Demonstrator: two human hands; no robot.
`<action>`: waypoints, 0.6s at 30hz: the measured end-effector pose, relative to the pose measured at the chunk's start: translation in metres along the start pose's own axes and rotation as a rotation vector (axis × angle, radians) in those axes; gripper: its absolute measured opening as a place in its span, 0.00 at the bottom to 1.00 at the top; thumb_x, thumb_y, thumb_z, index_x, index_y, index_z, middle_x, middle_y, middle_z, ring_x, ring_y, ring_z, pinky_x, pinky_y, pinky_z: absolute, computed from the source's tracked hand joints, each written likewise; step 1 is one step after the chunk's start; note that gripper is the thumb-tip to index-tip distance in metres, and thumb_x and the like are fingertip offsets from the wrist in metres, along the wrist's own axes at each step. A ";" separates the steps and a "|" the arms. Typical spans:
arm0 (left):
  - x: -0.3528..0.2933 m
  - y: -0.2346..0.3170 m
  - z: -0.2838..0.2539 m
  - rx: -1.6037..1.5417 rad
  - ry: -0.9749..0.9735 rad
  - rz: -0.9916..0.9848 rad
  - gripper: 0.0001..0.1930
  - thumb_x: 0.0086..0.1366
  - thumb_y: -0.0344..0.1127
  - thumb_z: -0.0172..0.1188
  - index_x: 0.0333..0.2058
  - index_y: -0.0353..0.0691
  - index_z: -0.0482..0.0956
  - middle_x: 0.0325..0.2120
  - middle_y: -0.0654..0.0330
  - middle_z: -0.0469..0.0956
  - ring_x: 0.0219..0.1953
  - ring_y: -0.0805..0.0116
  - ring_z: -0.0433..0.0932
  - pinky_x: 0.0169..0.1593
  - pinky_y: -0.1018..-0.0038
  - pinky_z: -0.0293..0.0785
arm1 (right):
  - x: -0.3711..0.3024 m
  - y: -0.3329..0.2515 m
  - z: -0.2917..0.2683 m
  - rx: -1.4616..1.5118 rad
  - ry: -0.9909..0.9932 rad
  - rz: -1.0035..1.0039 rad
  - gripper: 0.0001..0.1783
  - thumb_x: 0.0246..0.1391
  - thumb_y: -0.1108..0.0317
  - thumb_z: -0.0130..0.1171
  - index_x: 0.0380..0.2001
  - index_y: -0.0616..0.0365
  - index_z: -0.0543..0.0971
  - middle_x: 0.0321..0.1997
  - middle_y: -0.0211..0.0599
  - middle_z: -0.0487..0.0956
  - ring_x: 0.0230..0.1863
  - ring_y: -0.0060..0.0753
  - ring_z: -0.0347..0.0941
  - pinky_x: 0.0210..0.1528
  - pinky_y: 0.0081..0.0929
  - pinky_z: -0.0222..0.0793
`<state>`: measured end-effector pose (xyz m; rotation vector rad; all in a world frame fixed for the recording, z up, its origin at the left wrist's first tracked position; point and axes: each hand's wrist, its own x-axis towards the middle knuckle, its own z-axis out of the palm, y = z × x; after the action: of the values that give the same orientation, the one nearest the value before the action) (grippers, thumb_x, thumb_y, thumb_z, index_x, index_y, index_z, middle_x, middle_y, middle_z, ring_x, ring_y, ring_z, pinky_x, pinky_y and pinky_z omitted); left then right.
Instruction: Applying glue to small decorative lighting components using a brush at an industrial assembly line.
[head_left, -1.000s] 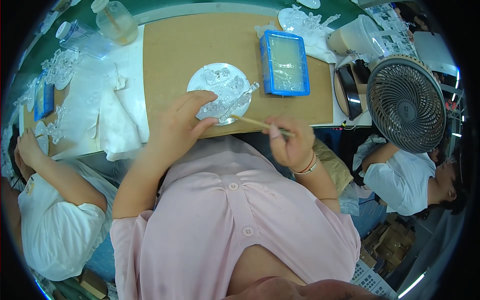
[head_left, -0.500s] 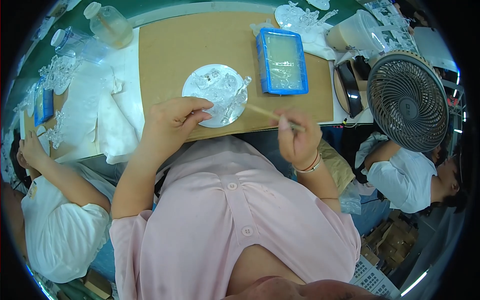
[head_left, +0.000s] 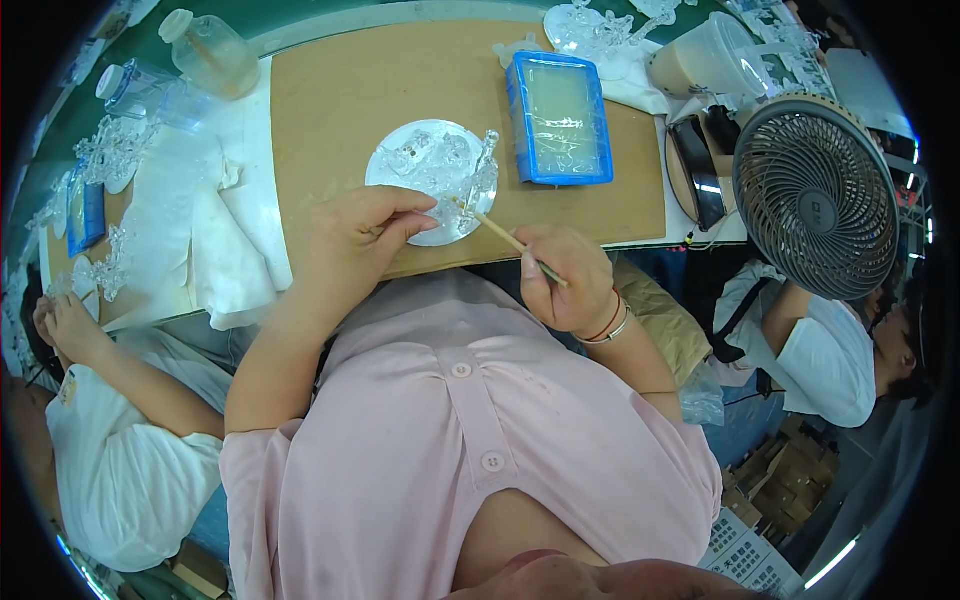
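A round, shiny white plate [head_left: 448, 131] lies near the front edge of a brown board, with several clear, glassy pieces [head_left: 405, 150] on it. Over the plate's near left side, my left hand [head_left: 362, 232] is closed, thumb and forefinger pinched on a small clear piece whose outline is hard to make out. My right hand [head_left: 568, 272] grips a thin wooden stick [head_left: 505, 234] and slants it left across the plate. Its tip is just beyond my left fingertips; whether it touches the piece I cannot tell. A longer clear piece [head_left: 485, 170] rests on the plate's right edge.
A blue-rimmed box [head_left: 607, 150] stands right of the plate on the brown board [head_left: 400, 80]. Farther right are a fan [head_left: 815, 205] and a translucent tub [head_left: 700, 65]. White cloth [head_left: 235, 250] and bottles [head_left: 215, 60] lie left. People sit on both sides.
My right hand has moved left and slightly nearer me, bringing the stick's tip toward my left fingertips. My left hand has shifted slightly right, still pinched.
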<state>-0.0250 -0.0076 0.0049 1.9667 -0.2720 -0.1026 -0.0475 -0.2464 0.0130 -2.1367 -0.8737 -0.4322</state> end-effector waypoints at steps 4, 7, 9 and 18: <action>0.001 0.001 0.003 0.021 0.035 0.057 0.07 0.55 0.23 0.66 0.34 0.36 0.83 0.29 0.59 0.82 0.31 0.74 0.81 0.34 0.80 0.75 | -0.011 0.001 -0.002 0.026 -0.026 -0.038 0.08 0.48 0.82 0.53 0.33 0.64 0.70 0.31 0.48 0.80 0.26 0.41 0.77 0.29 0.29 0.74; 0.001 0.002 0.005 0.038 0.060 0.088 0.07 0.54 0.24 0.67 0.33 0.36 0.84 0.28 0.60 0.82 0.30 0.74 0.81 0.33 0.80 0.74 | -0.018 0.003 -0.013 0.111 -0.056 0.044 0.07 0.49 0.82 0.51 0.34 0.64 0.70 0.31 0.49 0.80 0.26 0.39 0.78 0.29 0.28 0.73; 0.002 0.006 0.006 0.050 0.068 0.115 0.07 0.53 0.24 0.67 0.33 0.37 0.84 0.28 0.60 0.83 0.29 0.73 0.81 0.33 0.80 0.74 | -0.019 0.005 -0.017 0.028 0.031 0.120 0.06 0.51 0.82 0.50 0.34 0.64 0.70 0.31 0.49 0.80 0.26 0.37 0.78 0.29 0.26 0.73; 0.004 0.009 0.012 0.070 0.053 0.159 0.06 0.52 0.27 0.68 0.31 0.37 0.84 0.29 0.60 0.83 0.29 0.71 0.81 0.32 0.77 0.75 | -0.015 -0.005 -0.014 0.094 -0.029 0.046 0.09 0.48 0.82 0.52 0.34 0.63 0.70 0.32 0.47 0.80 0.24 0.38 0.77 0.28 0.27 0.72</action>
<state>-0.0252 -0.0225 0.0089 2.0056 -0.4007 0.0629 -0.0624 -0.2611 0.0162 -2.0767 -0.8424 -0.3311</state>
